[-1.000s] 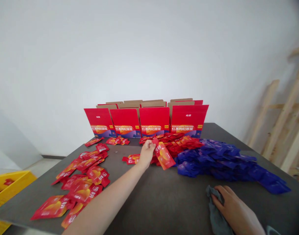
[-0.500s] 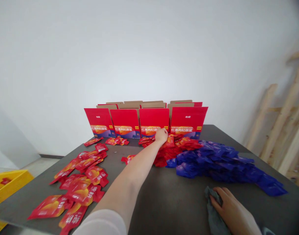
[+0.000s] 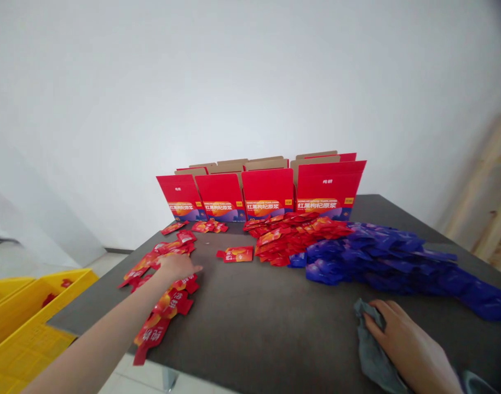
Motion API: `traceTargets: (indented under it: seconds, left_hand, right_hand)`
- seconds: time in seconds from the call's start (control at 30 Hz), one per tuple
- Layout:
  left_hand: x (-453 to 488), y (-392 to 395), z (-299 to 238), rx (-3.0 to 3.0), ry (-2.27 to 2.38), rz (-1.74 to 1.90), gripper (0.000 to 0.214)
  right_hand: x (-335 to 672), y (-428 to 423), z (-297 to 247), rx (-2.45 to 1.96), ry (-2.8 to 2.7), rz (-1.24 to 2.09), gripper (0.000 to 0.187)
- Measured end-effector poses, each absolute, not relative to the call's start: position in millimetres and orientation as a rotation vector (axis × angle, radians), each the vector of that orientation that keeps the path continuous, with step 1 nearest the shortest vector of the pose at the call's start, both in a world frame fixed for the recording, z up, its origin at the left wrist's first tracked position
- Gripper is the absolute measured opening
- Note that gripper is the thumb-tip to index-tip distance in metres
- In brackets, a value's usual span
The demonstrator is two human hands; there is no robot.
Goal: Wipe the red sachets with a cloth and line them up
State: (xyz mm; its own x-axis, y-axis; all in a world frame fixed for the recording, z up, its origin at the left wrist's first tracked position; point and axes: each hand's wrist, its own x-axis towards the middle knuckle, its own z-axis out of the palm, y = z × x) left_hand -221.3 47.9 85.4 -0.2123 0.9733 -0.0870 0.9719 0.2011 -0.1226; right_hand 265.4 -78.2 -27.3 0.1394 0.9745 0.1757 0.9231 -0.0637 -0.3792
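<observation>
As the dark table (image 3: 275, 328) stands: red boxes (image 3: 268, 192) along the back; blue packet heap (image 3: 390, 260) right; red packet heap (image 3: 291, 236) centre. Loose red packets (image 3: 168, 303) lie left, axes mixed, directly under the left hand (image 3: 174, 267), the nearer one, fingers straight, together, pinching nothing. Grey cloth (image 3: 369, 350) lies under the right hand (image 3: 406, 345), fingers loosely spread.

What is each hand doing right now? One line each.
Left hand: open, flat on the loose red sachets, gripping nothing.
Right hand: open, palm down on the grey cloth.
</observation>
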Motion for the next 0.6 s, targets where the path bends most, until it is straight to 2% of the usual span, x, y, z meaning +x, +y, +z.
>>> traceTargets:
  seconds: [0.07,0.13,0.27,0.47,0.6]
  left_hand:
    - [-223.9,23.7,63.6,-1.74,-2.477,0.265,0.062]
    - [-210.1,7.5,42.2,-1.722,-2.367,0.183,0.068]
    - [-150.3,-9.1,12.1,-1.965,-2.112,-0.057,0.064]
    - [-69.5,-29.8,0.7,-2.489,-1.936,-0.264,0.08]
    - [-52.2,-28.3,12.3,-2.952,-1.521,-0.27,0.093]
  right_hand:
    - [266.0,-78.3,-27.3,-2.02,-1.818,0.152,0.037]
    - [268.2,-77.6,-29.0,-2.006,-1.826,0.139,0.038]
    - [274.3,-74.5,-37.0,-1.949,-1.853,0.121,0.038]
    - [280.2,-69.7,-43.1,-1.973,-1.823,0.214,0.041]
    - [282.2,-69.1,-42.9,-2.006,-1.82,0.245,0.043]
